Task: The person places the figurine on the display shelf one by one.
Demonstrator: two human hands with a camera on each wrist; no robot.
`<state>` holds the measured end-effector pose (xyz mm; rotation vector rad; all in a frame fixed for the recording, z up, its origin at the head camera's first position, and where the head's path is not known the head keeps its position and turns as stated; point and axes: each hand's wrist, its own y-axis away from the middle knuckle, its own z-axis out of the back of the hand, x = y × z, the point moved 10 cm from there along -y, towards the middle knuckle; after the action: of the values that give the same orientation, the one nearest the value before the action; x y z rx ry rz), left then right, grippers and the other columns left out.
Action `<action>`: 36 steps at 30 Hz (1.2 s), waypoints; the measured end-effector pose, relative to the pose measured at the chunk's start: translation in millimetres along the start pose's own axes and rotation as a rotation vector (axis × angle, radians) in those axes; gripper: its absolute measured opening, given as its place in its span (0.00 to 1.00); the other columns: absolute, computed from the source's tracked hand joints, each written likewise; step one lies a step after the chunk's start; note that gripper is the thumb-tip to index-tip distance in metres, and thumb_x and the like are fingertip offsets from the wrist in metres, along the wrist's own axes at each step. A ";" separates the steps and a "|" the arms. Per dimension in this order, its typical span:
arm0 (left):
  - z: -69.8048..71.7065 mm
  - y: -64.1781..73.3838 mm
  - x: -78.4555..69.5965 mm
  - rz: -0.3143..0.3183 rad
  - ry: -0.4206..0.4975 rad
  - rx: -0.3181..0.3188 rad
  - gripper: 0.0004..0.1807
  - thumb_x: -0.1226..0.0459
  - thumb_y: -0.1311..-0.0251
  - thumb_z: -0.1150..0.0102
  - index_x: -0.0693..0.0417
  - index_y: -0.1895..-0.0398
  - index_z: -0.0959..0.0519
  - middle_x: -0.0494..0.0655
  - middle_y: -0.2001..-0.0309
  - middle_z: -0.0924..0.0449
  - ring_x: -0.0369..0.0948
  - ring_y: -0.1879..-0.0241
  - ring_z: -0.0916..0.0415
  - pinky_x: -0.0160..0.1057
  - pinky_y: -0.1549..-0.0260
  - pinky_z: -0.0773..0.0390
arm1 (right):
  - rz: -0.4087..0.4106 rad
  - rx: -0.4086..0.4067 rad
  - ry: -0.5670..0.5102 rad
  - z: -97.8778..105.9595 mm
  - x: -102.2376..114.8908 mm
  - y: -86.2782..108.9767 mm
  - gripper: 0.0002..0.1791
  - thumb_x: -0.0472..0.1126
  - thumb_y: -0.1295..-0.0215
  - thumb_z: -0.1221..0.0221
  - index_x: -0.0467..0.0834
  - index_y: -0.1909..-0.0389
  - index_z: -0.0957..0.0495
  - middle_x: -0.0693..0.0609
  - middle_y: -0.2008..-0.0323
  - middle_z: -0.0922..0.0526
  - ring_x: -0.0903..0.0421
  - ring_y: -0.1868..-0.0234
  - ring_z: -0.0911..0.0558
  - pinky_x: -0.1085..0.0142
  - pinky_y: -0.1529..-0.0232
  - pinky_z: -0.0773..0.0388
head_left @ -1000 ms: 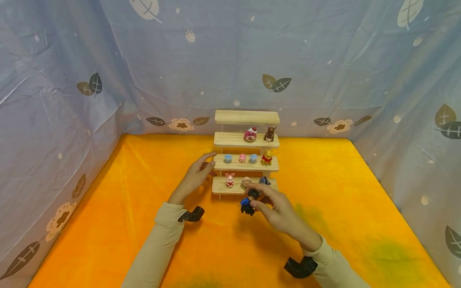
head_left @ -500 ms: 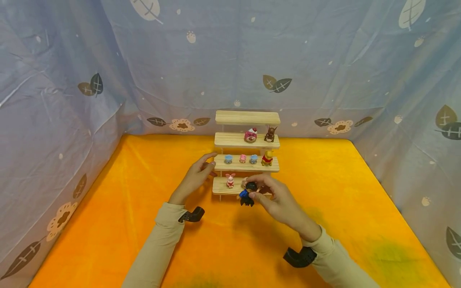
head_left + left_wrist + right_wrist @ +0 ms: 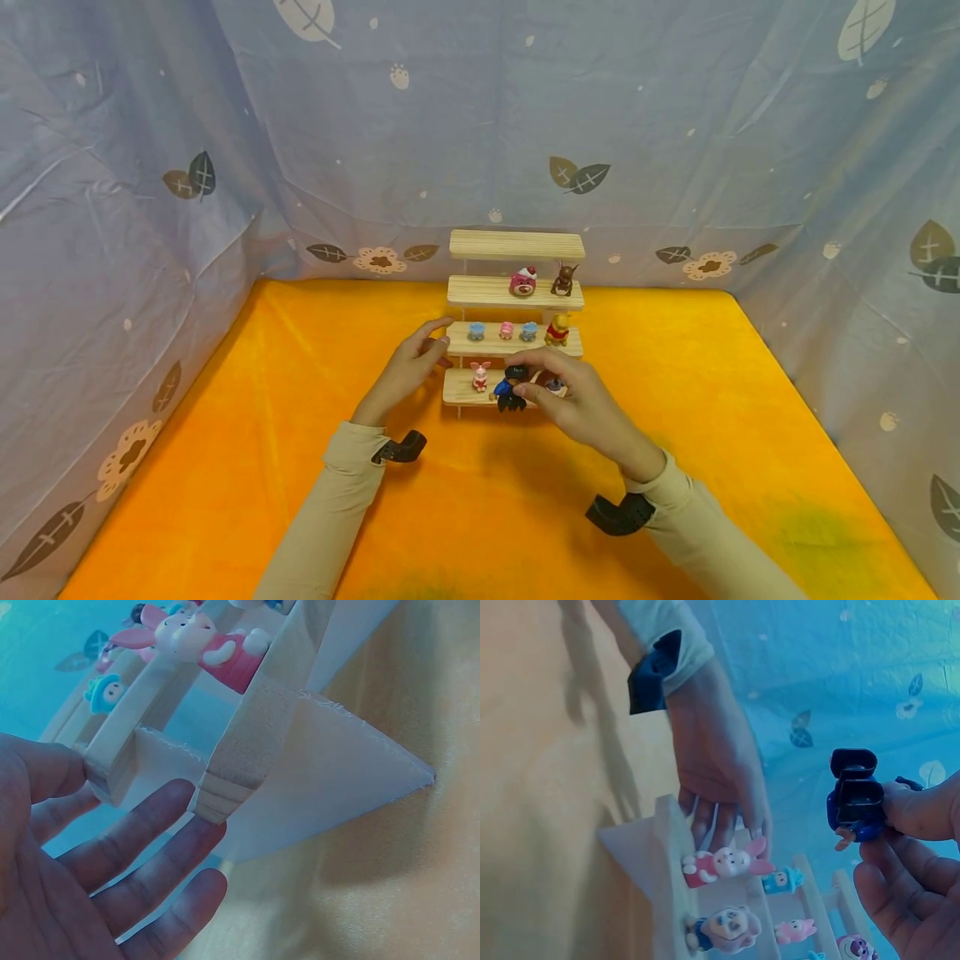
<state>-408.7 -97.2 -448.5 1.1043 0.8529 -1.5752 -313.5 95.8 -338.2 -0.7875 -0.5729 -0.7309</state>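
My right hand (image 3: 573, 400) pinches a toy figurine (image 3: 510, 390) with black hair, a blue top and a black lower part. In the right wrist view this figurine (image 3: 855, 795) shows its hollow black underside. It overlaps the lowest step of a four-step wooden display shelf (image 3: 517, 244) in the head view. My left hand (image 3: 405, 367) is at the shelf's left side, fingers extended, fingertips right at the plank ends. A pink piglet figurine (image 3: 225, 652) stands on the lowest step, beside a light-haired figurine (image 3: 724, 930) hidden in the head view.
On the second step stand small blue (image 3: 477, 332) and pink (image 3: 507, 331) figurines and a yellow bear in red (image 3: 557, 331). Above are a pink bear (image 3: 523, 282) and a brown long-eared figurine (image 3: 564, 279). An orange cloth (image 3: 360, 517) lies underneath; a patterned curtain (image 3: 487, 108) surrounds it.
My right hand has raised the black-haired figurine from in front of the shelf to the lowest step's level, covering the light-haired figurine. The left hand has stayed put.
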 end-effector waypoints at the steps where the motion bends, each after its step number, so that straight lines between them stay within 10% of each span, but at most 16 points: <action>1: 0.1 0.0 0.6 0.000 -0.005 -0.001 0.25 0.56 0.20 0.55 0.46 0.24 0.36 0.64 0.49 0.17 0.53 0.55 0.15 0.57 0.57 0.17 | -0.007 -0.001 -0.001 0.4 -0.6 -1.5 0.19 0.32 0.33 0.36 0.42 0.41 0.21 0.51 0.56 0.14 0.61 0.65 0.19 0.66 0.62 0.19; 15: 0.3 -0.9 2.3 -0.002 -0.001 0.004 0.26 0.54 0.21 0.54 0.45 0.23 0.36 0.64 0.47 0.17 0.55 0.54 0.15 0.58 0.57 0.17 | -0.042 -0.021 -0.031 11.2 5.7 -26.7 0.21 0.31 0.34 0.36 0.39 0.40 0.22 0.46 0.54 0.19 0.56 0.62 0.24 0.72 0.68 0.19; 24: -2.2 -3.6 6.1 0.038 0.004 0.023 0.26 0.59 0.20 0.57 0.52 0.22 0.39 0.68 0.46 0.19 0.60 0.52 0.17 0.64 0.53 0.20 | 0.031 -0.066 0.166 18.9 9.8 -39.3 0.20 0.34 0.35 0.34 0.40 0.42 0.20 0.47 0.59 0.19 0.54 0.59 0.26 0.63 0.64 0.28; 36: 0.4 -2.4 4.5 0.009 0.001 0.003 0.27 0.54 0.21 0.54 0.47 0.23 0.37 0.64 0.48 0.17 0.53 0.55 0.15 0.58 0.56 0.17 | 0.050 -0.073 0.161 31.2 5.3 -66.7 0.19 0.36 0.36 0.32 0.39 0.45 0.18 0.46 0.52 0.15 0.49 0.55 0.23 0.52 0.55 0.28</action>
<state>-411.5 -98.4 -452.6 1.1102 0.8456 -1.5691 -366.9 85.8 -288.2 -0.7994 -0.3822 -0.7642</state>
